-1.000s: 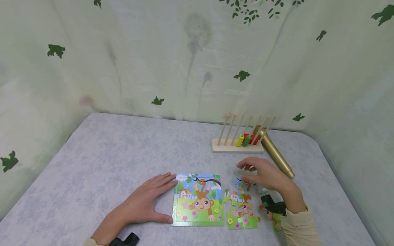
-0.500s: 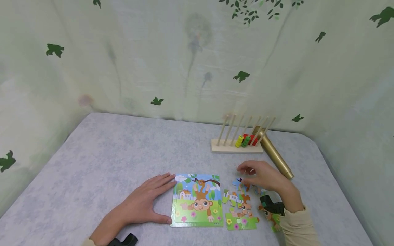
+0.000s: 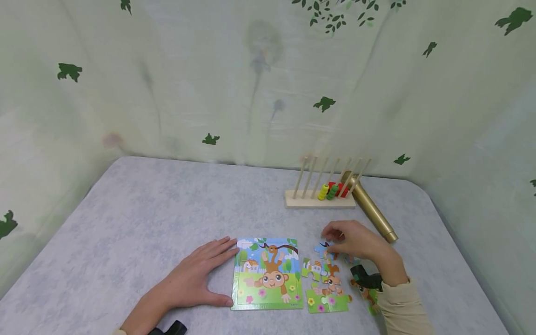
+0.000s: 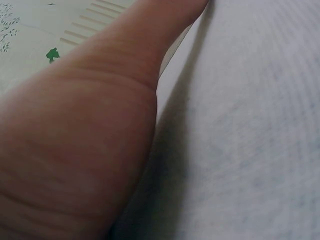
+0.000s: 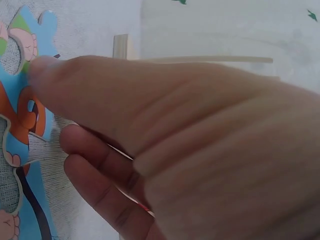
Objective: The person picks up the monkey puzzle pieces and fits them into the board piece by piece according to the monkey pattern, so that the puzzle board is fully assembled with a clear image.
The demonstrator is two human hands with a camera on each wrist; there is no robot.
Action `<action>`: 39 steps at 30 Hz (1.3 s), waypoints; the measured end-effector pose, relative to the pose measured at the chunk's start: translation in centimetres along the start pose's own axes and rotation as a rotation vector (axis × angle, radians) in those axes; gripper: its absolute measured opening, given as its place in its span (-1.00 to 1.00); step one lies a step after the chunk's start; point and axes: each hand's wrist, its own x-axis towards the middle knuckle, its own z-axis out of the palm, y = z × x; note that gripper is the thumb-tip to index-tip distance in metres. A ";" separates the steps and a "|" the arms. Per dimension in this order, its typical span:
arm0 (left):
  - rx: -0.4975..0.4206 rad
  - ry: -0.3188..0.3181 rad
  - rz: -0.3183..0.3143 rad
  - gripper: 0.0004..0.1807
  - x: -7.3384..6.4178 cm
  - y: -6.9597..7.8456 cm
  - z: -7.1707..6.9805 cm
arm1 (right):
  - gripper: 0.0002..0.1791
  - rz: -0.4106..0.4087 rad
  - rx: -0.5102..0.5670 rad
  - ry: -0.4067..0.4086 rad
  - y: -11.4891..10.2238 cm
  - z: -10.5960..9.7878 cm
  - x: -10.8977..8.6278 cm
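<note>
A square puzzle board (image 3: pixel 268 274) with a hanging monkey picture lies flat on the table. Fingers straight and thumb spread, my left hand (image 3: pixel 201 274) rests along its left edge. To the board's right are several loose puzzle pieces, including a house piece (image 3: pixel 311 267) and joined flower pieces (image 3: pixel 328 301). My right hand (image 3: pixel 360 239) is over the upper blue pieces, its thumb on one blue puzzle piece (image 5: pixel 47 30) in the right wrist view. There the other visible fingers bend loosely apart from it; the index finger is hidden. The left wrist view shows mostly skin and tabletop.
Behind the pieces stands a wooden peg rack (image 3: pixel 320 204) with yellow and green beads and a red part (image 3: pixel 343 190). A gold cylinder (image 3: pixel 372 209) lies beside it. More puzzle pieces (image 3: pixel 370 298) lie partly under my right forearm.
My right hand has lowered slightly toward the blue pieces, its fingers a little more bent. My left hand stays at the board. The whole head view has shifted a little.
</note>
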 end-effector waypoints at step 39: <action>-0.027 -0.086 -0.040 0.25 0.5 -0.2 -0.2 | -0.79 -0.013 -0.034 -0.032 -0.1 0.3 0.4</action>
